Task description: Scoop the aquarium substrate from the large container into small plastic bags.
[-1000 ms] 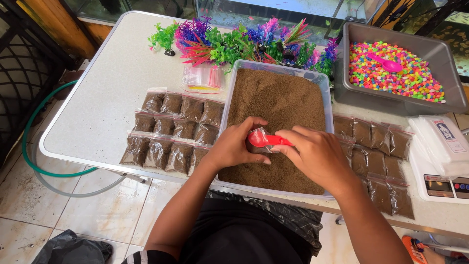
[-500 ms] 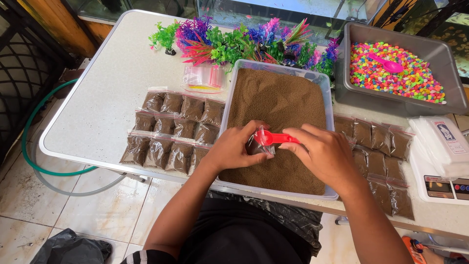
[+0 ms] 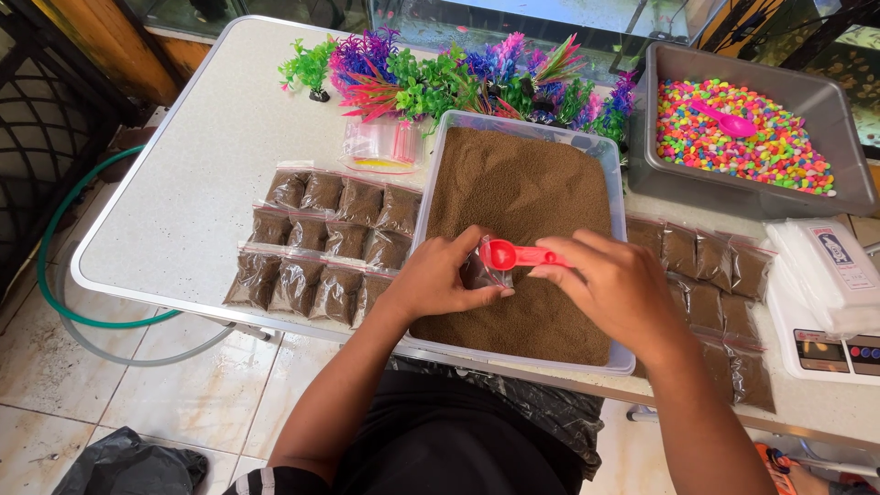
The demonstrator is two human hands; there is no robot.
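Note:
My left hand (image 3: pixel 438 278) holds a small clear plastic bag (image 3: pixel 484 270) partly filled with brown granules, over the near end of a clear tub of brown granules (image 3: pixel 519 183). My right hand (image 3: pixel 616 286) grips the handle of a red scoop (image 3: pixel 515 257), whose bowl sits at the bag's mouth. Both hands hover just above the brown surface.
Several filled bags (image 3: pixel 323 247) lie in rows left of the tub, more filled bags (image 3: pixel 706 275) to its right. Empty bags (image 3: pixel 380 147), plastic aquarium plants (image 3: pixel 440 78), a grey tray of coloured gravel (image 3: pixel 839 119) with a pink scoop (image 3: pixel 726 119), and a white scale (image 3: pixel 825 321) share the table (image 3: pixel 183 211).
The red scoop has turned from lying down in the granules to level at the bag's mouth. My right hand has shifted right and the bag now stands more upright.

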